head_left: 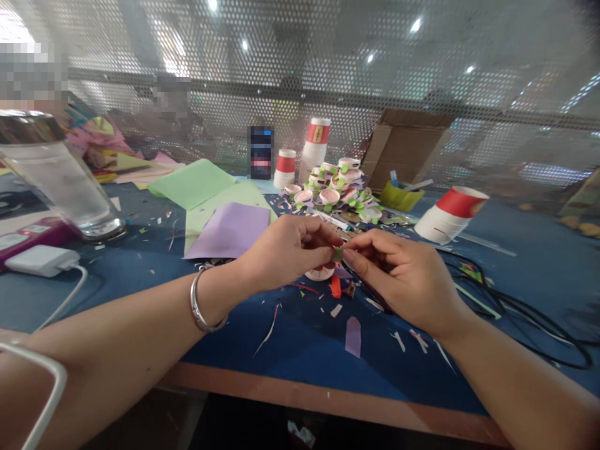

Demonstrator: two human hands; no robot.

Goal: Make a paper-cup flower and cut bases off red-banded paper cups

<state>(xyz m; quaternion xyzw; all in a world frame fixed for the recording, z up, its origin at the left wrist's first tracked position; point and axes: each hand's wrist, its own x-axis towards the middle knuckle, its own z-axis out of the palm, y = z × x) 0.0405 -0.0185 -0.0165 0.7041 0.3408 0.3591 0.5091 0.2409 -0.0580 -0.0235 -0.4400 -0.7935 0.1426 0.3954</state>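
Observation:
My left hand (285,250) and my right hand (403,275) meet over the blue table (290,344). Both pinch a small green paper piece (337,254) between thumb and fingertips. Under the left fingers lies a small round cup base with red print (321,272). An orange scrap (335,286) and a purple paper strip (353,336) lie on the table below the hands. A silver bangle (201,309) sits on my left wrist.
A pile of decorated cup bases (337,187) stands behind the hands, with red-and-white paper cups (315,147) and one lying on its side (450,215). Purple and green paper sheets (225,212) lie left, beside a glass jar (56,175), a white charger (42,259) and black cables (525,312). Other people sit behind the perforated screen.

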